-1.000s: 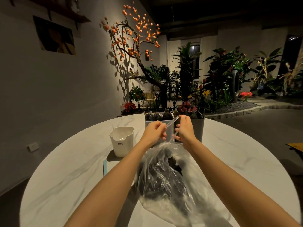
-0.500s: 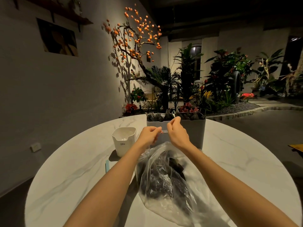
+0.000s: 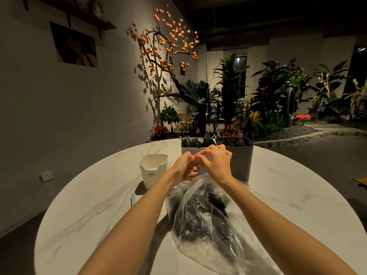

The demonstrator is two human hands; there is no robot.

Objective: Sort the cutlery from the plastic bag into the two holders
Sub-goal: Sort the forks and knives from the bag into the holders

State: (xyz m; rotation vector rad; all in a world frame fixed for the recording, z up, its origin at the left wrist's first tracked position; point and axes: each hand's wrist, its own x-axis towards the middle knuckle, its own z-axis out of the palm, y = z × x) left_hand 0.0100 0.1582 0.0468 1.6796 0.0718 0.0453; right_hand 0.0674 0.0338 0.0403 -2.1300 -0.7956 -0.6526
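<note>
Above the bag (image 3: pixel 206 221) on the desk (image 3: pixel 99 205), my left hand (image 3: pixel 183 168) and right hand (image 3: pixel 215 163) pinch its twisted neck together, before the holders (image 3: pixel 239 161). If the film tears, I risk cutlery (image 3: pixel 198 219) spilling out.

Dim café or restaurant with an indoor garden

A round marble counter (image 3: pixel 288 195) carries two holders (image 3: pixel 218 155) packed with black cutlery; beyond lie a stone-edged planting bed (image 3: pixel 297 135), a lit tree with orange fruits (image 3: pixel 168 46), leafy plants (image 3: pixel 278 92); a picture (image 3: pixel 76 47) hangs on the wall.
</note>
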